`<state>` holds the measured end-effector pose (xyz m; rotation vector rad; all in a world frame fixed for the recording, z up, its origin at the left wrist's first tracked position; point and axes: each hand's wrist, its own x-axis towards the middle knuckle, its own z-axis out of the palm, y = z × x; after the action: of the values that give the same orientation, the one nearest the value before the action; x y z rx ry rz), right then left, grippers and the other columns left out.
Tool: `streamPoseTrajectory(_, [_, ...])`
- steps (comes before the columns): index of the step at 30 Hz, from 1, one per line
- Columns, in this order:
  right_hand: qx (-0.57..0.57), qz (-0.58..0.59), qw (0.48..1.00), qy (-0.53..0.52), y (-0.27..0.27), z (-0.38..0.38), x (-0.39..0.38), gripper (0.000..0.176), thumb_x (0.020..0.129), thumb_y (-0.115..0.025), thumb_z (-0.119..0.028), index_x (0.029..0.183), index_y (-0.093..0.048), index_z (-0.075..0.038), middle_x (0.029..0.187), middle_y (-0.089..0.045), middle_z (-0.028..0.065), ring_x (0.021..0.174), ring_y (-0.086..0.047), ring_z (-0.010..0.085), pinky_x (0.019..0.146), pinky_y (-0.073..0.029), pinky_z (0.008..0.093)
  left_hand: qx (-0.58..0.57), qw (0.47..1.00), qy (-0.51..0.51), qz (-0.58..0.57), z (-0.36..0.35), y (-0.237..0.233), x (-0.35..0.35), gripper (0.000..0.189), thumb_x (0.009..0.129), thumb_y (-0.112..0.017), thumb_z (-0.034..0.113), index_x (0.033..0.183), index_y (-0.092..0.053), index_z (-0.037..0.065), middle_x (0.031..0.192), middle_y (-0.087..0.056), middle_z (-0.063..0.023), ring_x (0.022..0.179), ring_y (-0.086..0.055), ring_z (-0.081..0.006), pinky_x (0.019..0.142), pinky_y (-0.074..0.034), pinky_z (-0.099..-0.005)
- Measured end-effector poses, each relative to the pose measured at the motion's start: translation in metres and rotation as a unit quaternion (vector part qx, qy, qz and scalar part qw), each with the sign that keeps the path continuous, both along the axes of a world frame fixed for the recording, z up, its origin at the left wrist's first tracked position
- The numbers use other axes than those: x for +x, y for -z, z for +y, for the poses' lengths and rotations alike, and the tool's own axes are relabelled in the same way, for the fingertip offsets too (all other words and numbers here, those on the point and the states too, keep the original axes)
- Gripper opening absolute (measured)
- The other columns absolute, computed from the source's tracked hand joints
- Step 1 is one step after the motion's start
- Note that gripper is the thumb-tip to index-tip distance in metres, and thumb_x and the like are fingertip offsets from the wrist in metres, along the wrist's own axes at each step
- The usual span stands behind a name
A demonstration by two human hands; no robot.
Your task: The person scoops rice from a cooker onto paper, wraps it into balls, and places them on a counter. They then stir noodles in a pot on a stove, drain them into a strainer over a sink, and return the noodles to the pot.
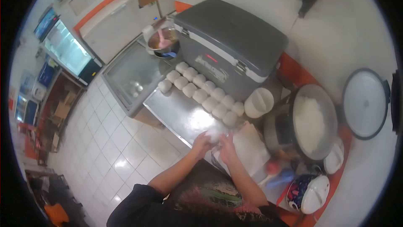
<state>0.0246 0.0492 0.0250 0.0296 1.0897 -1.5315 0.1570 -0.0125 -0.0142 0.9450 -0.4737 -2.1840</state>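
Between my left hand (202, 144) and my right hand (227, 147) is a white, rounded bundle (215, 135), blurred, with the fingers of both hands closed around its sides. It is above the near edge of a shiny metal tray (176, 106). Several similar white bundles (200, 96) stand in two rows along the tray's far side, with one set a little apart (164, 86) at the left end. Beside my right hand lies a stack of white sheets (251, 149). What is inside the bundles cannot be made out.
A big grey cooler box (235, 38) stands behind the tray. To the right are a white container (259, 102), a large pot of what looks like rice (310, 122), its lid (365, 103) and a patterned canister (308, 193). A glass-topped chest (134, 71) adjoins at left.
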Motion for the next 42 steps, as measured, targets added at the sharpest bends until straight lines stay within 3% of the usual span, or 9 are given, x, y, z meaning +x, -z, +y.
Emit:
streamPoseTrajectory(5, [0.026, 0.074, 0.993, -0.086, 0.003, 0.041, -0.023, 0.077, 0.093, -0.062, -0.013, 0.154, -0.016, -0.011, 0.147, -0.042, 0.0153, 0.121, -0.049, 0.0246, 0.1, -0.04, 0.0413, -0.051, 0.977, -0.136, -0.156, -0.094, 0.089, 0.058, 0.026, 0.087, -0.062, 0.016, 0.107, -0.056, 0.0, 0.095, -0.062, -0.0128, 0.087, -0.065, -0.0282, 0.075, -0.057, -0.0434])
streamPoseTrajectory(8, [0.028, 0.111, 0.99, -0.077, -0.01, 0.084, -0.051, 0.075, 0.093, -0.063, -0.015, 0.153, -0.018, -0.009, 0.146, -0.046, 0.0187, 0.118, -0.053, 0.0278, 0.099, -0.041, 0.0416, -0.116, 0.853, -0.233, -0.451, -0.202, 0.153, 0.089, 0.045, 0.075, -0.076, 0.019, 0.108, -0.056, -0.003, 0.09, -0.061, -0.0114, 0.076, -0.061, -0.0212, 0.064, -0.051, -0.0328])
streamPoseTrajectory(10, [0.046, 0.112, 0.991, -0.051, -0.014, 0.118, -0.067, 0.073, 0.092, -0.062, -0.016, 0.152, -0.021, -0.008, 0.143, -0.049, 0.0195, 0.117, -0.055, 0.0301, 0.099, -0.041, 0.0425, -0.057, 0.855, -0.249, -0.451, -0.231, 0.087, 0.088, 0.076, 0.069, -0.08, 0.029, 0.127, -0.05, -0.011, 0.118, -0.061, -0.0238, 0.105, -0.061, -0.03, 0.09, -0.049, -0.0394])
streamPoseTrajectory(22, [0.095, 0.07, 0.992, 0.037, 0.03, 0.21, -0.086, 0.056, 0.091, -0.06, -0.025, 0.139, -0.038, -0.006, 0.135, -0.053, 0.0202, 0.115, -0.055, 0.0373, 0.097, -0.044, 0.0496, -0.13, 0.835, -0.427, -0.321, -0.255, 0.097, 0.077, 0.056, 0.09, -0.069, 0.027, 0.13, -0.051, -0.008, 0.126, -0.06, -0.0231, 0.114, -0.058, -0.0343, 0.1, -0.044, -0.0407])
streamPoseTrajectory(26, [0.084, 0.065, 0.994, -0.011, 0.017, 0.151, -0.07, 0.051, 0.091, -0.061, -0.021, 0.135, -0.043, -0.003, 0.129, -0.059, 0.0194, 0.108, -0.06, 0.0338, 0.09, -0.048, 0.0429, -0.316, 0.727, -0.263, -0.549, -0.149, 0.062, 0.09, 0.043, 0.088, -0.066, 0.017, 0.127, -0.056, 0.0, 0.12, -0.06, -0.0213, 0.11, -0.058, -0.0353, 0.095, -0.045, -0.042])
streamPoseTrajectory(32, [0.041, 0.107, 0.987, -0.115, -0.004, 0.06, -0.021, 0.049, 0.089, -0.064, -0.015, 0.132, -0.045, 0.0, 0.12, -0.065, 0.016, 0.098, -0.064, 0.0271, 0.084, -0.05, 0.0362, -0.497, 0.6, -0.045, -0.625, 0.009, 0.049, 0.206, 0.034, 0.08, -0.059, 0.0, 0.114, -0.061, 0.005, 0.116, -0.06, -0.0178, 0.111, -0.055, -0.0388, 0.097, -0.045, -0.0444])
streamPoseTrajectory(36, [0.057, 0.141, 0.97, -0.188, -0.035, -0.008, 0.047, 0.042, 0.088, -0.066, -0.01, 0.125, -0.048, -0.001, 0.113, -0.066, 0.0145, 0.094, -0.064, 0.0256, 0.081, -0.05, 0.0352, -0.19, 0.653, 0.243, -0.691, 0.107, 0.142, 0.348, 0.034, 0.088, -0.058, 0.029, 0.11, -0.07, 0.006, 0.118, -0.065, -0.0201, 0.113, -0.06, -0.0355, 0.096, -0.048, -0.0467])
streamPoseTrajectory(37, [0.066, 0.14, 0.966, -0.205, -0.041, -0.025, 0.068, 0.041, 0.087, -0.066, -0.009, 0.124, -0.049, -0.001, 0.112, -0.066, 0.0142, 0.093, -0.064, 0.0255, 0.08, -0.05, 0.0351, -0.051, 0.586, 0.455, -0.669, 0.124, 0.241, 0.394, 0.043, 0.088, -0.059, 0.039, 0.116, -0.07, 0.009, 0.128, -0.062, -0.0176, 0.122, -0.057, -0.0319, 0.098, -0.047, -0.0465])
streamPoseTrajectory(42, [0.044, 0.167, 0.938, -0.301, 0.005, -0.123, 0.196, 0.036, 0.089, -0.065, -0.01, 0.121, -0.053, -0.001, 0.108, -0.067, 0.0163, 0.088, -0.065, 0.0279, 0.076, -0.052, 0.0374, 0.089, 0.671, 0.3, -0.672, 0.213, 0.233, 0.542, 0.041, 0.088, -0.054, 0.034, 0.111, -0.071, 0.005, 0.123, -0.064, -0.0184, 0.116, -0.06, -0.0353, 0.097, -0.048, -0.0468])
